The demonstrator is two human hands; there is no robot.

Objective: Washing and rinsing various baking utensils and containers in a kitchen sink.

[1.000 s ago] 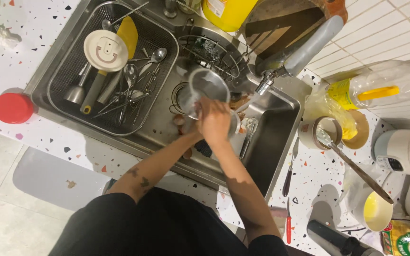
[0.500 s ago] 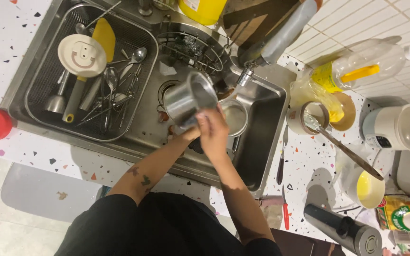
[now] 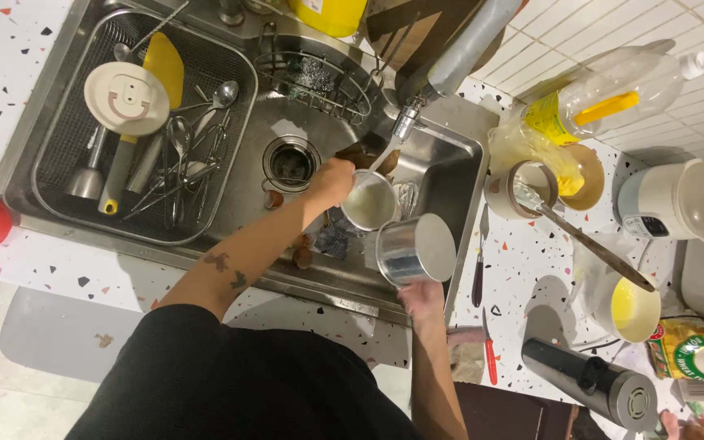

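Two round, shiny steel cups are over the sink basin (image 3: 450,163): the left hand (image 3: 332,181) clasps one (image 3: 368,201) under the tap's stream (image 3: 380,153), fingers around its rim; the right hand (image 3: 424,297) grips the other (image 3: 415,248) from below. Wet steel looks light, rigid, slippery; hold by the walls.

The steel sink basin (image 3: 246,175) lies open around the round drain (image 3: 290,161). The wire rack of cutlery (image 3: 136,138) fills its left half. On the right, the faucet spout (image 3: 405,122), a shiny steel pot (image 3: 414,249) and a steel cup (image 3: 368,200) crowd the basin.
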